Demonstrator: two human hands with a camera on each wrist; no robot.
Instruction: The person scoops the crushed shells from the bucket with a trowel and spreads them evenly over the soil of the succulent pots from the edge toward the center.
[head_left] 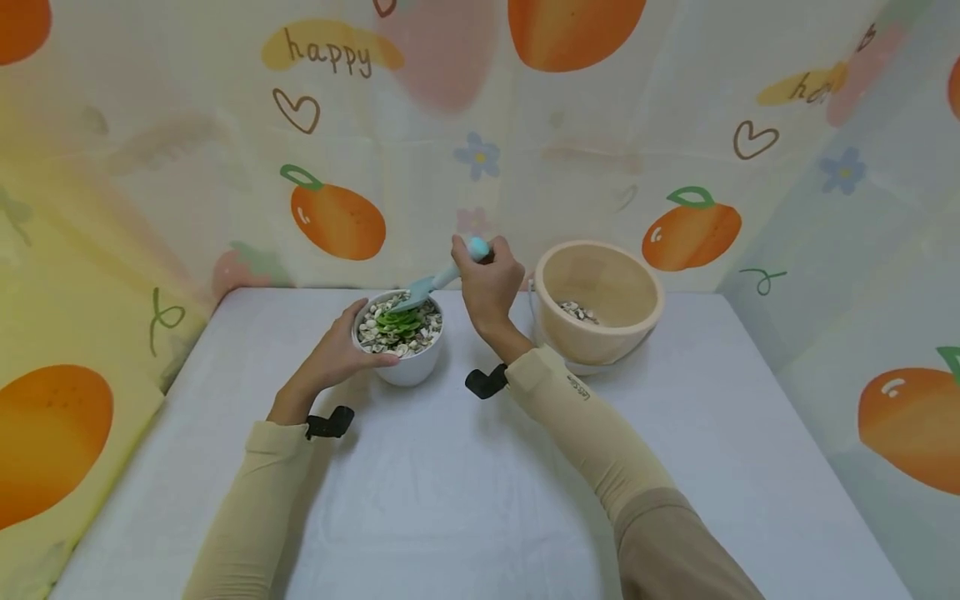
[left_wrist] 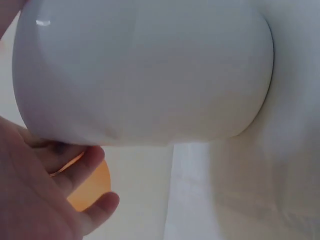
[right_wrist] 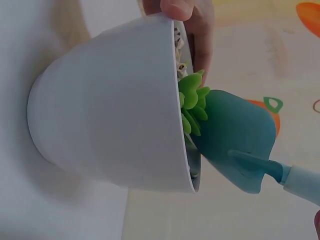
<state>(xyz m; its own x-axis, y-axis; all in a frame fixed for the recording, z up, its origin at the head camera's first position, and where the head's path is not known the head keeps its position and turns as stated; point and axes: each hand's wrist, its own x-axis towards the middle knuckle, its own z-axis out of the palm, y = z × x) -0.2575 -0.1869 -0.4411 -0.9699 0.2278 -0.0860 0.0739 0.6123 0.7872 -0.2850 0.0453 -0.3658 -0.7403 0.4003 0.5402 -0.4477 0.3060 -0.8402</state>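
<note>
A white flowerpot [head_left: 408, 371] stands on the table, holding a green succulent [head_left: 399, 327] ringed by pale pebbles [head_left: 372, 333]. My left hand [head_left: 333, 350] grips the pot at its left side, thumb along the front and fingers around the back of the rim. With my right hand [head_left: 491, 287] I hold a light-blue toy shovel [head_left: 447, 275] by its handle. Its teal blade [right_wrist: 237, 132] tilts down over the pot's rim, against the succulent's leaves in the right wrist view. Whether pebbles lie on the blade cannot be made out.
Right of my right hand stands a cream bucket [head_left: 600, 333], with some pebbles [head_left: 577, 312] at its bottom. A white cloth covers the table [head_left: 450, 500]. Behind it hangs a fruit-printed curtain [head_left: 420, 158], close to the table's far edge.
</note>
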